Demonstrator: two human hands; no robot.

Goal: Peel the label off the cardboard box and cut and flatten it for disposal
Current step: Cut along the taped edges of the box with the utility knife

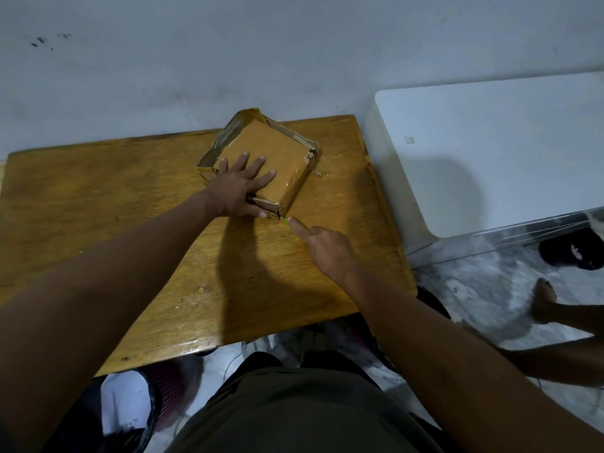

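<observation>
Up close, we press our left hand (pixel 240 188), fingers (pixel 261 163) spread wide and flat, onto the cardboard box (pixel 261 158) lying at the far edge of the wooden table (pixel 98 197). Our right hand (pixel 327 245) curls around a small green-tipped cutter (pixel 285 220), forefinger stretched along it, its tip meeting the box's near corner. Beside the table stands a white cabinet (pixel 490 142).

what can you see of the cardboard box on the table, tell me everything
The cardboard box is brown, shallow and roughly square, wrapped in glossy clear tape, with torn flaps at its far side and a small printed scrap near its right corner. It lies on the wooden table near the far edge. The left hand presses flat on top; the right hand holds a small green-tipped tool at its near corner.
</observation>
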